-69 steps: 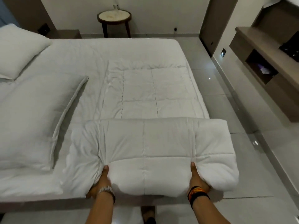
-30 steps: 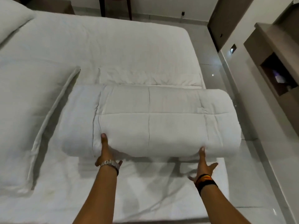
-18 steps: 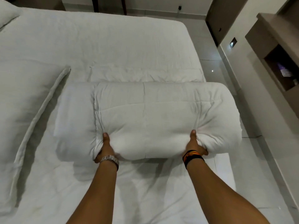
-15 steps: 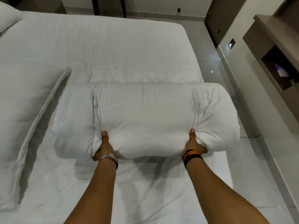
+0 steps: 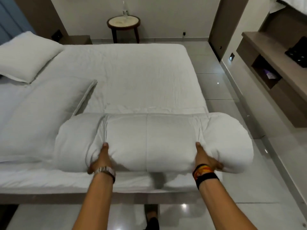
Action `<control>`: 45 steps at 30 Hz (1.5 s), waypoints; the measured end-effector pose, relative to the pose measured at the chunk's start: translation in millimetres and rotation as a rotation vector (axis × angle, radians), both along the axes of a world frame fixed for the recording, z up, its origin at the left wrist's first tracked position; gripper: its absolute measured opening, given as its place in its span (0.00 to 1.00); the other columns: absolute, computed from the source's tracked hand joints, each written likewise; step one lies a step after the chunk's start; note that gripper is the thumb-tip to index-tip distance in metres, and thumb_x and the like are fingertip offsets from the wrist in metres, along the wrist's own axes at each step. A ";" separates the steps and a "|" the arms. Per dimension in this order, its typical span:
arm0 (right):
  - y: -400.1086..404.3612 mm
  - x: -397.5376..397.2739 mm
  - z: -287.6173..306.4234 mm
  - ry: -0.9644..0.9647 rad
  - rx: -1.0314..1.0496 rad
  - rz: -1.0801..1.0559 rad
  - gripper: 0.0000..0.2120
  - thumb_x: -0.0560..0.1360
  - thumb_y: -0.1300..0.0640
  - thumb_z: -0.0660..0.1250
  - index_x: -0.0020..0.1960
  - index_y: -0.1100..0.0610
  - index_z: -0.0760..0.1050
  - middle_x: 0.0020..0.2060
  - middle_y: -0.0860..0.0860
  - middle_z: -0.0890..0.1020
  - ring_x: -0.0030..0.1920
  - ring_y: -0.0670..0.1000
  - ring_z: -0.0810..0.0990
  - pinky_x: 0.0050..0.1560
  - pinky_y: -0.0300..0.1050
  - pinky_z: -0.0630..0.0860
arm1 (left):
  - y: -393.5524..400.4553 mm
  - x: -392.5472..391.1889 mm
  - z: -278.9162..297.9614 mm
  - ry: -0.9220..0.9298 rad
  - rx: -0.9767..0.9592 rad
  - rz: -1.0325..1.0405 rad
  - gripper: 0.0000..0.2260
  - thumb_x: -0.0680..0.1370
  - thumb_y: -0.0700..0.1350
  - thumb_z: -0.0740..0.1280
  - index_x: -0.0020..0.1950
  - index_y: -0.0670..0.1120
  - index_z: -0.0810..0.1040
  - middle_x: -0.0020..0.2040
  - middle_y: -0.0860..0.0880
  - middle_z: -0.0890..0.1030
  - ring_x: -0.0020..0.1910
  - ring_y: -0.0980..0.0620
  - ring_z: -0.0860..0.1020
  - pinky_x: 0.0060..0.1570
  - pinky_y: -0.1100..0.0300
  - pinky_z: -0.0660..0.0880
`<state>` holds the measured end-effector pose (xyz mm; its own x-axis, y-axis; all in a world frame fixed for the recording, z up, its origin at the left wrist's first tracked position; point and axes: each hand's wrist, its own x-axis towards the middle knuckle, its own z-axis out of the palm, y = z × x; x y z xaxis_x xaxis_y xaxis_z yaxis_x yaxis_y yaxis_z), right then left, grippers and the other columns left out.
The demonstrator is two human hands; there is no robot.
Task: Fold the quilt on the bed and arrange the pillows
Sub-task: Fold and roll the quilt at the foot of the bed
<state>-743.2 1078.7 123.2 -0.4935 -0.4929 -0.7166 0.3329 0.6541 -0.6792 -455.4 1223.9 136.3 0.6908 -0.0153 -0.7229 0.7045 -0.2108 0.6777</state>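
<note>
Gripping the folded quilt [image 5: 149, 143] at both ends of its near face, you have it bundled into a thick white roll lying crosswise near the foot of the bed [image 5: 132, 77], its right end bulging just past the mattress edge. Compared with two seconds ago, the flat quilted panel that lay beyond the bundle is gone: the last section has been taken into the fold, and bare sheet now shows behind it. Half a second ago the bundle sat further up the mattress; it is now drawn back toward the near edge. Judgement: folding is essentially complete, and what remains is placing the bundle and dealing with the pillows.

Your left hand [image 5: 101, 160] is closed on the quilt, thumb on top and pressed into a crease, fingers tucked underneath and out of sight. Your right hand [image 5: 204, 158] mirrors it, thumb up on the fabric, fingers curled under the lower edge. How deep the hidden fingers reach cannot be told.

Outward: a long pillow [image 5: 41, 117] lies flat to the left, its corner just beside the bundle. A smaller pillow [image 5: 26, 55] sits well apart at the far left. Neither looks arranged yet. A round side table [image 5: 123, 22] stands beyond the bed.
</note>
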 end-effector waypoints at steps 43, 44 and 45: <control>-269.7 148.0 -120.7 1.135 -0.529 2.015 0.56 0.60 0.10 0.46 0.82 0.32 0.38 0.85 0.53 0.44 0.83 0.65 0.42 0.70 0.80 0.31 | -252.1 98.2 -128.9 -1.124 0.946 -1.213 0.46 0.73 0.81 0.47 0.86 0.57 0.54 0.86 0.46 0.53 0.84 0.34 0.41 0.71 0.19 0.40; -276.8 152.4 -107.2 1.123 -0.532 2.017 0.56 0.58 0.09 0.46 0.81 0.31 0.47 0.84 0.54 0.54 0.82 0.64 0.52 0.71 0.79 0.34 | -245.2 92.6 -121.5 -1.094 0.932 -1.174 0.45 0.74 0.80 0.46 0.86 0.57 0.54 0.86 0.46 0.52 0.84 0.36 0.42 0.72 0.21 0.40; -288.1 158.6 -94.0 1.128 -0.564 1.976 0.54 0.58 0.09 0.46 0.78 0.33 0.60 0.78 0.55 0.67 0.78 0.63 0.63 0.72 0.77 0.40 | -237.4 83.8 -117.0 -1.064 0.910 -1.118 0.43 0.75 0.79 0.45 0.85 0.58 0.54 0.86 0.47 0.52 0.85 0.38 0.43 0.73 0.23 0.40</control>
